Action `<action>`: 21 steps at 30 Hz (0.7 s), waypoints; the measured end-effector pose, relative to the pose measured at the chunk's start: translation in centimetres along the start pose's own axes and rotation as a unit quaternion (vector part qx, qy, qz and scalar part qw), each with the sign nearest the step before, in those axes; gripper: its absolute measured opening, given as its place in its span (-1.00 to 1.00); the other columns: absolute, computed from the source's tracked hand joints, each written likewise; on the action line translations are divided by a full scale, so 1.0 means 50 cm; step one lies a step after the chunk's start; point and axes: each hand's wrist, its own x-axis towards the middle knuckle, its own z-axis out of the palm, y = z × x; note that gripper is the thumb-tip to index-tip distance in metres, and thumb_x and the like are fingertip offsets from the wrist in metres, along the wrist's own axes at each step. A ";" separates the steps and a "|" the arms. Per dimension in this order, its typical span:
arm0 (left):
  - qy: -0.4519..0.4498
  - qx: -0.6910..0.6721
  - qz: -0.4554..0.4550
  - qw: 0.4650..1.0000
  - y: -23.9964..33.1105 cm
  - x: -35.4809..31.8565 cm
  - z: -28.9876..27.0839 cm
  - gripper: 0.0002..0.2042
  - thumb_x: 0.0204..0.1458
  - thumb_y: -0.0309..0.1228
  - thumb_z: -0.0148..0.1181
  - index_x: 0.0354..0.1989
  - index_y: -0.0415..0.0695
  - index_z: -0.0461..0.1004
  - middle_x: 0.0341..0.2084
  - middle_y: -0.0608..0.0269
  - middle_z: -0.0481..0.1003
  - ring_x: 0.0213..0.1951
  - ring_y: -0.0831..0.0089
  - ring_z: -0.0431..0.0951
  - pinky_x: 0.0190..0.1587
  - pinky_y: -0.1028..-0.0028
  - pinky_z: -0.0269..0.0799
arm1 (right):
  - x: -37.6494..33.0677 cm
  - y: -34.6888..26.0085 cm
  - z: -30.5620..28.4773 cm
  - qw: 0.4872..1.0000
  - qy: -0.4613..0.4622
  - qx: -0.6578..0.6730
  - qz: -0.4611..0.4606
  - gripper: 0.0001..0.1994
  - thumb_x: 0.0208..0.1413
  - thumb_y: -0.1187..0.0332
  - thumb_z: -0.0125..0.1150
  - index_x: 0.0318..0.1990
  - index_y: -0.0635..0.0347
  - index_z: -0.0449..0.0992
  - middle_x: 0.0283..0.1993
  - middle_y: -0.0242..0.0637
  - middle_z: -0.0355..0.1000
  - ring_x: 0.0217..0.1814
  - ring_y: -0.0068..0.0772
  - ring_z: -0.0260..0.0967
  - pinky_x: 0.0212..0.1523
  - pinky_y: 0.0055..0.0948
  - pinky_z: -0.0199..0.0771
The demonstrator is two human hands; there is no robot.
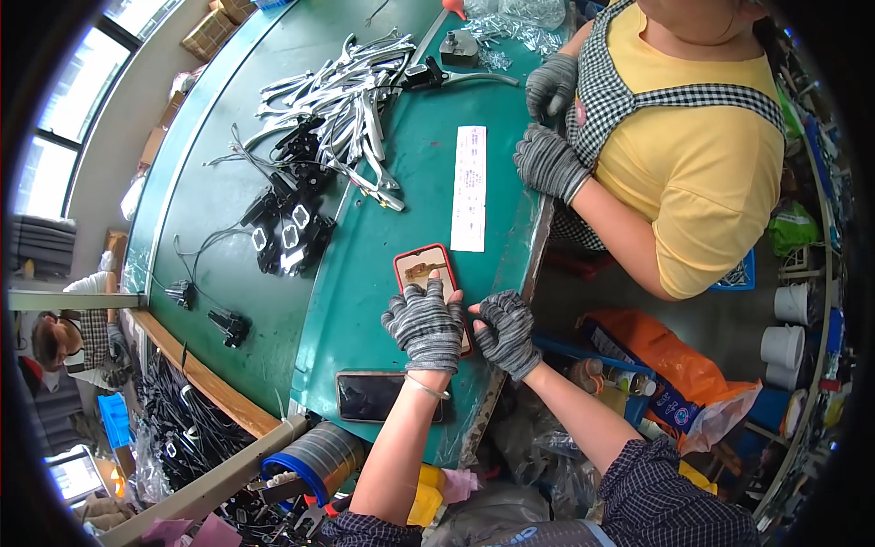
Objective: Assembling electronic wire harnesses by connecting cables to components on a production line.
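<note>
Spreading our left hand (426,328) over the red-cased smartphone (423,259), fingers loose across it, we hold our right hand (508,334) beside it, half-curled; whether that one touches the smartphone, we cannot tell. To the right, a blue crate (562,348) holds bottles (630,381). The smartphone lies near the right edge of the green tabletop (365,264), bare surface between it and the silver brake levers (369,114).

We stand in assembly workshop: long green-topped workbench (264,310) at centre; heaped curved silver levers (365,118) toward eleven o'clock; wired black plastic housings (316,235) toward ten; massed thin black cables (187,406) toward eight; co-worker (702,173) in black-and-white checked apron (622,100), grey striped gloves (550,164), toward two.
</note>
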 end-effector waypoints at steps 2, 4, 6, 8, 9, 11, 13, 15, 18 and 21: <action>-0.044 0.012 -0.021 0.999 0.002 0.002 -0.004 -0.56 -0.15 0.00 0.01 -0.08 0.12 0.37 -0.25 0.18 0.36 -0.19 0.23 0.31 -0.16 0.20 0.14 | -0.001 -0.001 0.000 1.000 -0.003 0.000 -0.002 -0.84 -0.31 0.42 0.06 -0.46 0.18 0.44 -0.50 -0.21 0.34 -0.40 -0.14 0.27 -0.32 -0.30 0.27; -0.068 0.016 -0.030 0.997 0.004 0.001 -0.006 -0.55 -0.15 0.02 0.00 -0.06 0.16 0.36 -0.21 0.19 0.35 -0.16 0.24 0.30 -0.14 0.20 0.15 | -0.001 0.001 -0.001 1.000 -0.005 -0.003 0.000 -0.84 -0.30 0.42 0.06 -0.46 0.18 0.44 -0.50 -0.21 0.34 -0.40 -0.14 0.27 -0.32 -0.30 0.27; -0.065 0.018 -0.027 0.997 0.005 -0.001 -0.007 -0.55 -0.15 0.02 0.00 -0.06 0.16 0.35 -0.22 0.19 0.35 -0.16 0.24 0.31 -0.13 0.20 0.15 | 0.000 0.002 -0.005 1.000 -0.007 -0.007 0.001 -0.84 -0.30 0.41 0.06 -0.46 0.18 0.44 -0.50 -0.21 0.34 -0.40 -0.14 0.27 -0.32 -0.30 0.27; -0.060 0.013 -0.020 0.998 0.010 0.003 -0.006 -0.55 -0.15 0.02 0.00 -0.06 0.16 0.35 -0.22 0.19 0.35 -0.16 0.23 0.31 -0.13 0.20 0.15 | 0.000 0.006 -0.004 1.000 0.000 -0.009 -0.003 -0.84 -0.32 0.41 0.07 -0.46 0.17 0.44 -0.49 -0.22 0.34 -0.39 -0.15 0.27 -0.33 -0.29 0.29; -0.069 0.015 -0.026 0.997 0.009 0.003 -0.007 -0.55 -0.15 0.02 0.00 -0.06 0.16 0.35 -0.22 0.19 0.35 -0.15 0.23 0.31 -0.12 0.19 0.15 | -0.001 0.006 -0.002 1.000 0.006 -0.008 -0.007 -0.83 -0.34 0.41 0.08 -0.46 0.17 0.44 -0.49 -0.23 0.34 -0.39 -0.15 0.27 -0.33 -0.28 0.30; -0.088 0.019 -0.039 0.995 0.008 0.002 -0.008 -0.55 -0.15 0.02 0.00 -0.06 0.16 0.35 -0.23 0.19 0.35 -0.15 0.22 0.31 -0.11 0.19 0.15 | -0.002 0.006 -0.001 1.000 0.015 -0.013 -0.012 -0.82 -0.36 0.41 0.08 -0.47 0.17 0.44 -0.49 -0.25 0.34 -0.38 -0.16 0.28 -0.34 -0.27 0.31; -0.092 0.020 -0.039 0.995 0.007 0.001 -0.010 -0.55 -0.15 0.02 0.00 -0.05 0.16 0.35 -0.23 0.20 0.35 -0.15 0.22 0.30 -0.11 0.20 0.15 | -0.007 0.000 0.005 1.000 0.019 -0.008 -0.009 -0.82 -0.36 0.41 0.08 -0.47 0.17 0.44 -0.49 -0.24 0.34 -0.39 -0.15 0.28 -0.34 -0.27 0.31; -0.105 0.030 -0.049 0.993 0.008 0.002 -0.011 -0.55 -0.15 0.02 0.00 -0.05 0.16 0.35 -0.23 0.20 0.35 -0.15 0.22 0.30 -0.12 0.20 0.15 | -0.005 0.002 0.002 1.000 0.022 -0.007 -0.008 -0.82 -0.36 0.42 0.08 -0.47 0.18 0.44 -0.49 -0.24 0.34 -0.39 -0.15 0.28 -0.34 -0.27 0.31; -0.092 0.030 -0.043 0.994 0.010 0.003 -0.009 -0.55 -0.15 0.01 0.01 -0.05 0.17 0.34 -0.25 0.21 0.35 -0.17 0.23 0.30 -0.13 0.21 0.16 | -0.004 0.002 -0.001 1.000 0.016 -0.009 -0.006 -0.82 -0.37 0.42 0.09 -0.47 0.18 0.43 -0.48 -0.23 0.34 -0.39 -0.15 0.28 -0.34 -0.26 0.31; -0.082 0.028 -0.036 0.996 0.009 0.000 -0.008 -0.55 -0.16 0.00 0.01 -0.05 0.18 0.34 -0.27 0.22 0.35 -0.18 0.24 0.31 -0.15 0.21 0.17 | -0.004 0.005 0.000 1.000 0.019 -0.008 -0.008 -0.82 -0.36 0.42 0.08 -0.47 0.18 0.43 -0.48 -0.23 0.34 -0.40 -0.15 0.28 -0.34 -0.27 0.31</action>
